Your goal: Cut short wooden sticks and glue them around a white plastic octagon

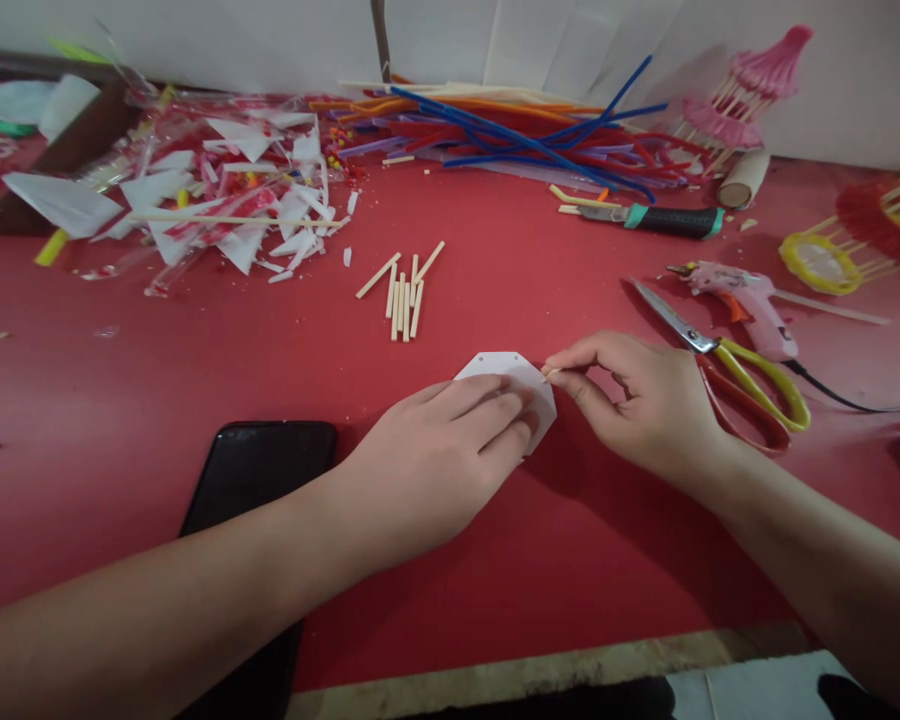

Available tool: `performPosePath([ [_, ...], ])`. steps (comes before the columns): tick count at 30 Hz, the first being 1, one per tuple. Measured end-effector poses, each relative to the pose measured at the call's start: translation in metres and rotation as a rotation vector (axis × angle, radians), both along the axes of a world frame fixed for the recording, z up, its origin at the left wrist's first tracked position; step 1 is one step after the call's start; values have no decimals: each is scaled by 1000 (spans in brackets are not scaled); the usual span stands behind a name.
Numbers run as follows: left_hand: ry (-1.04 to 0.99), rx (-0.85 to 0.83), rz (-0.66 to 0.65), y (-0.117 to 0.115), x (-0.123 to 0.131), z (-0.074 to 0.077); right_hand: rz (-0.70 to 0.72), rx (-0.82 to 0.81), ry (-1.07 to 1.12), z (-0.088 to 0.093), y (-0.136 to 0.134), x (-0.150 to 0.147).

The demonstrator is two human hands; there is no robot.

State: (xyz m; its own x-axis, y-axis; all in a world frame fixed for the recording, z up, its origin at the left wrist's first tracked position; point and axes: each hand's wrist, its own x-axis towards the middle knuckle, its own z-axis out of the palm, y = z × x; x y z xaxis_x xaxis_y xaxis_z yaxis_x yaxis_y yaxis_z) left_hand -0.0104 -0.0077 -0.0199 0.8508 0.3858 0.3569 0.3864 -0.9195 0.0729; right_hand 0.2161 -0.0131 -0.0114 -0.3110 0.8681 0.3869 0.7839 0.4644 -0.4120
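Observation:
A white paper octagon [501, 366] with small holes near its edge lies on the red table. My left hand [442, 450] rests over it, fingers stretched out and lying flat, hiding much of the paper. At the paper's right corner, my right hand [637, 400] pinches the end of a short wooden stick [547, 373] between thumb and forefinger; little of the stick shows. Several more short wooden sticks [401, 305] lie in a loose group beyond my left hand.
Scissors [709, 350], a pink glue gun [746, 300] and a utility knife [667, 219] lie to the right. Pipe cleaners [525, 135] and paper scraps [247, 190] fill the back. A black phone [262, 470] lies under my left forearm. Stick-and-pink crafts [757, 80] stand back right.

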Motion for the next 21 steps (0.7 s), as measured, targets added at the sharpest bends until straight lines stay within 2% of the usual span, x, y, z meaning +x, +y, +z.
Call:
performPosePath([
  [21, 5, 3, 9, -2, -1, 0, -1, -12, -25, 0, -3, 0],
])
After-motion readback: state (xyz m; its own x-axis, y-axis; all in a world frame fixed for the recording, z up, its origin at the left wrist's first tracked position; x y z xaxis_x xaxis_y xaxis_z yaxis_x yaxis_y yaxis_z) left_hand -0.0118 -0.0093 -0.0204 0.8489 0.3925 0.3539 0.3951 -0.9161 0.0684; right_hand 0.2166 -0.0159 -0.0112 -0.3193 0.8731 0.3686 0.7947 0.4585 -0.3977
